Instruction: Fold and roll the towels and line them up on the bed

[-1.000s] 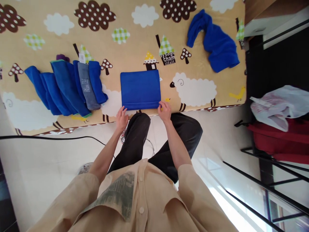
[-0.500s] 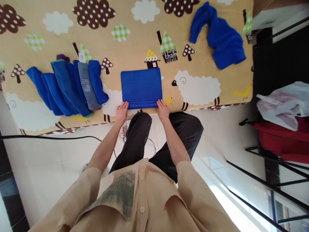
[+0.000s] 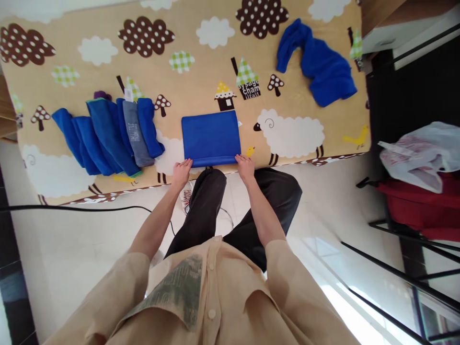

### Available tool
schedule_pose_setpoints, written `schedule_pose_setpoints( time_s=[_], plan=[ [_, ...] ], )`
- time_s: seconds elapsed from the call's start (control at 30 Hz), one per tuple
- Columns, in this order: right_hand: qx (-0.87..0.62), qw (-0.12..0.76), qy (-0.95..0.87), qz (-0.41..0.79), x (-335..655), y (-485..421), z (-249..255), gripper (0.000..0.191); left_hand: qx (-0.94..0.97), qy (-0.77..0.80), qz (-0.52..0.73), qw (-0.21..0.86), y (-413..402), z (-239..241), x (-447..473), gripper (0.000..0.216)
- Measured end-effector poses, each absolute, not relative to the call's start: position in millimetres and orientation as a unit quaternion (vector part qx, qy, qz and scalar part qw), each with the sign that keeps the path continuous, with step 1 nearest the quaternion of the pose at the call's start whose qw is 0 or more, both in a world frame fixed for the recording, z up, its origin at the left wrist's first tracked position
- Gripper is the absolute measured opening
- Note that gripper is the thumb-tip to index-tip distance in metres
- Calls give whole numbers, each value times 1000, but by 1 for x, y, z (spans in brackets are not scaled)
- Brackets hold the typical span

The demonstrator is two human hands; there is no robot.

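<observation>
A blue cloth (image 3: 211, 136), folded into a flat rectangle, lies at the near side of the patterned bedspread. Along its near edge runs a narrow turned-over band. My left hand (image 3: 182, 172) grips the left end of that band, fingers closed on the fabric. At the right end my right hand (image 3: 246, 167) holds the band in the same way. Left of the cloth lies a row of rolled blue cloths (image 3: 104, 136), among them a grey-blue one (image 3: 134, 136) with lettering. A crumpled blue cloth (image 3: 318, 67) rests at the far right.
The bedspread (image 3: 201, 72) carries sheep, cloud and mushroom prints. At the right, a white plastic bag (image 3: 420, 153) sits on something red (image 3: 413, 206) beside a black metal frame (image 3: 388, 282). A black cable (image 3: 89, 206) crosses at the left, below the bed's edge.
The camera view has tilted slightly, so the bedspread and cloths sit a little lower in the picture. Both hands stay at the ends of the turned-over band.
</observation>
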State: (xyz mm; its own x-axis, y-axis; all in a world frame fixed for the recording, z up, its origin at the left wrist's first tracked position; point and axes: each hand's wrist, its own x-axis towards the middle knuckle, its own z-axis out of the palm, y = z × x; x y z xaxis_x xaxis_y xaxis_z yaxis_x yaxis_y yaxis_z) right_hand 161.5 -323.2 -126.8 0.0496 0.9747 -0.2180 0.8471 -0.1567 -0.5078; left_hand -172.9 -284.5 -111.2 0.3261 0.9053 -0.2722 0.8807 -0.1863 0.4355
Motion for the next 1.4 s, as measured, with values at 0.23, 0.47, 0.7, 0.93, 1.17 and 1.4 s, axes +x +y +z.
schedule_pose_setpoints(
  time_s=[0.23,0.47,0.7,0.93,1.17,1.4],
  plan=[
    [-744,192,-584,262,172,-333,-123,50,720,631,83,276,-298,-116,-184,53],
    [-770,274,-490,302,180,-323,-147,38,629,682,164,334,-283,-134,-199,40],
    [-781,305,-450,309,187,-317,-167,27,578,717,184,343,-282,-149,-198,26],
    [-790,319,-436,292,183,-318,-167,36,554,727,209,348,-277,-148,-195,17],
    [-798,297,-441,285,180,-317,-162,43,550,730,210,348,-279,-139,-193,21],
    [-815,289,-427,264,177,-314,-168,40,569,730,193,325,-278,-140,-188,34]
  ],
)
